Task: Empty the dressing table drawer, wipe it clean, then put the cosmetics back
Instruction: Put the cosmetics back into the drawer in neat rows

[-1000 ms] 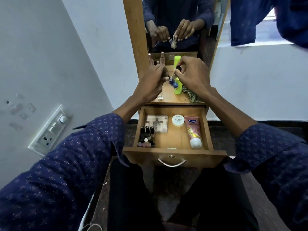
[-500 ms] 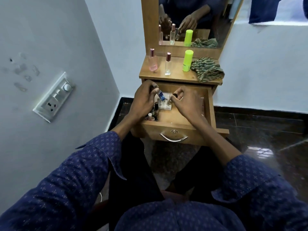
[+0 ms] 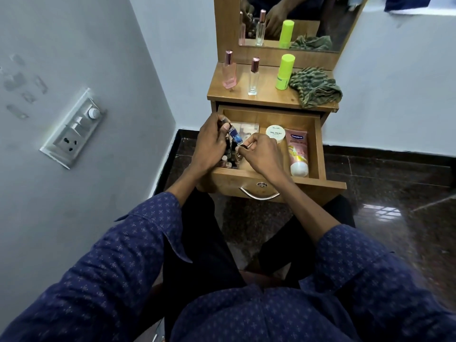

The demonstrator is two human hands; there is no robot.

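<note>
Both hands stay low over the drawer (image 3: 318,141); left hand (image 3: 209,141) pinches a blue bottle (image 3: 235,135), right hand (image 3: 259,154) pinches 1 small bottle (image 3: 238,157), likely to put them back.

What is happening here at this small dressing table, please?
A person sits at the open drawer. The left hand holds a small blue bottle over it; the right hand pinches a small dark item beside it. A round jar and pink tube lie inside; three bottles and a green cloth stand on top.
</note>
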